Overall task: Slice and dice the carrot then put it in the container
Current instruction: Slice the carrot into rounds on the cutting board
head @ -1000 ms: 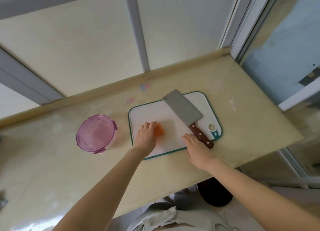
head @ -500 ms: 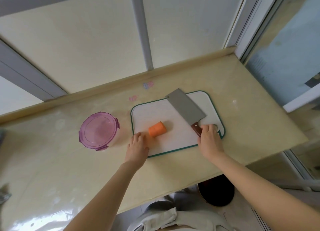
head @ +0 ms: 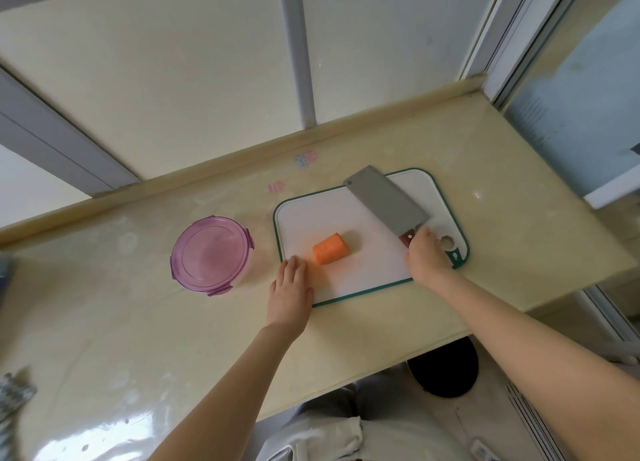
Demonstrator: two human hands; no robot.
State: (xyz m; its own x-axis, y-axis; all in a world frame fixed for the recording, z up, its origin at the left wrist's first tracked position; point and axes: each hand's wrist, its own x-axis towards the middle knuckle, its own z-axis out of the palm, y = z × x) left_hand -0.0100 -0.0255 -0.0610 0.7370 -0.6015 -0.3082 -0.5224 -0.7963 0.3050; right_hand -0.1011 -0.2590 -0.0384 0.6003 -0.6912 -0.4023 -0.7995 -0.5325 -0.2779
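A short orange carrot piece (head: 330, 248) lies in the middle of the white, green-rimmed cutting board (head: 353, 280). A cleaver (head: 384, 204) with a grey blade and brown wooden handle lies across the board's right half. My right hand (head: 425, 256) grips the cleaver's handle, hiding most of it. Just left of the carrot, my left hand (head: 291, 289) rests flat on the board's left front corner, fingers straight, not touching the carrot. The round container (head: 209, 254) with a purple clip lid stands shut on the counter left of the board.
The beige counter (head: 519, 239) ends at a raised lip under the window at the back and drops off at the front and right. A dark round bin (head: 445, 370) stands on the floor below the front edge. A patterned object (head: 14, 395) shows at the far left.
My left hand let go of the carrot and drew back to the board's front left corner. My right hand slid right and closed round the cleaver's handle.
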